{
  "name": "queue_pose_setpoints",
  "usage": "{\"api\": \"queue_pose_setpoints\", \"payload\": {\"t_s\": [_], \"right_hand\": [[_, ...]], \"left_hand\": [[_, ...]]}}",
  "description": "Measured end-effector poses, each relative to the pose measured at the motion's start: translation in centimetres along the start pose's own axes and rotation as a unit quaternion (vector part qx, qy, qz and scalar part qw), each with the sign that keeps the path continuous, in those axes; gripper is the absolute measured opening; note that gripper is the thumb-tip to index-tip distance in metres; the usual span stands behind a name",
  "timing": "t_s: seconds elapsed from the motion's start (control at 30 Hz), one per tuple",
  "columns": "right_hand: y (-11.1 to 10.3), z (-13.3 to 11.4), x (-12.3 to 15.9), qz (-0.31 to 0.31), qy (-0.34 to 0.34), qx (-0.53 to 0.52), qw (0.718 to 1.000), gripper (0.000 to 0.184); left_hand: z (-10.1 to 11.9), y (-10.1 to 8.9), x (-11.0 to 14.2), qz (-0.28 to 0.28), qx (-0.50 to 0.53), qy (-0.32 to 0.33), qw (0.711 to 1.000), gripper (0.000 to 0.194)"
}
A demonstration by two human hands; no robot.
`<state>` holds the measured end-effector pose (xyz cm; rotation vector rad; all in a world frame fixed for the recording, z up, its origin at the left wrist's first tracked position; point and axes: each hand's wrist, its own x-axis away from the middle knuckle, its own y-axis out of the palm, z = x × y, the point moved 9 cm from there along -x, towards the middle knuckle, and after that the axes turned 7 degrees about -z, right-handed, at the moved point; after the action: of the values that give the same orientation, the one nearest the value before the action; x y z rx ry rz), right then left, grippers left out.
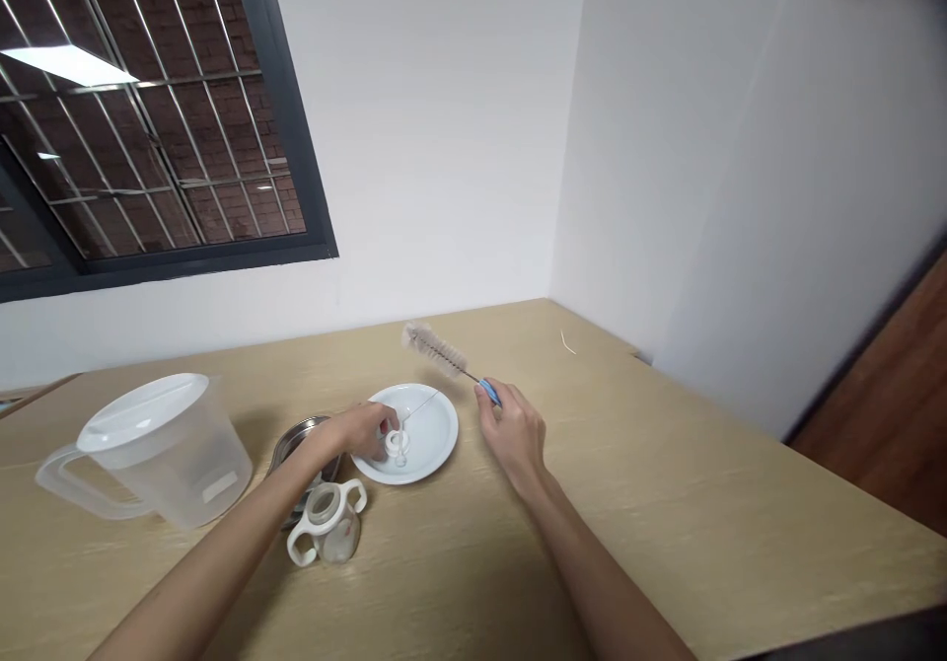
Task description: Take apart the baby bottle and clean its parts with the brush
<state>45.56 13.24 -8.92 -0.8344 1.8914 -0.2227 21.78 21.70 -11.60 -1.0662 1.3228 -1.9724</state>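
My right hand [514,434] is closed around the blue handle of a bottle brush [436,347]. The brush's pale bristly head points up and left, above the back of a white plate [436,454]. My left hand [368,429] reaches over the plate's left side with its fingers curled down. A white ring-shaped part [398,443] lies right beside those fingertips; what they grip, if anything, is hidden. A thin pale stick-like piece slants across the plate. In front of the plate stands a clear baby bottle [340,540] with two white handles, its top uncovered.
A lidded, translucent plastic pitcher [178,454] stands on the left. Partly behind my left forearm is a shiny metal bowl [300,431]. A thin white bent piece [567,343] lies at the table's back right. White walls and a barred window border the wooden table [666,503].
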Motion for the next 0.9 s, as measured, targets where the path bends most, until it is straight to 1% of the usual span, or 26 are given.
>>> {"api": "queue_pose_setpoints", "payload": {"t_s": [0.13, 0.3, 0.43, 0.6, 0.73, 0.9], "right_hand": [[0.0, -0.1, 0.1, 0.006, -0.004, 0.006, 1.000, 0.031], [0.1, -0.2, 0.2, -0.004, -0.010, -0.002, 1.000, 0.031], [0.2, -0.2, 0.2, -0.011, -0.010, 0.001, 1.000, 0.029], [0.0, -0.2, 0.2, -0.003, -0.012, -0.002, 1.000, 0.028], [-0.1, -0.6, 0.2, -0.001, -0.021, -0.003, 1.000, 0.028], [-0.1, -0.6, 0.2, -0.009, -0.022, -0.005, 1.000, 0.027]], "left_hand": [[-0.1, 0.6, -1.1, -0.020, -0.019, 0.001, 1.000, 0.056], [-0.2, 0.9, -1.8, -0.029, -0.028, -0.010, 0.999, 0.055], [0.1, 0.6, -1.8, -0.028, -0.029, -0.020, 0.999, 0.052], [0.0, 0.1, -1.2, -0.032, -0.035, -0.042, 0.998, 0.046], [-0.1, -0.7, -0.6, -0.034, -0.040, -0.057, 0.997, 0.045], [-0.5, -2.7, 0.4, 0.005, -0.020, -0.049, 0.999, 0.044]]}}
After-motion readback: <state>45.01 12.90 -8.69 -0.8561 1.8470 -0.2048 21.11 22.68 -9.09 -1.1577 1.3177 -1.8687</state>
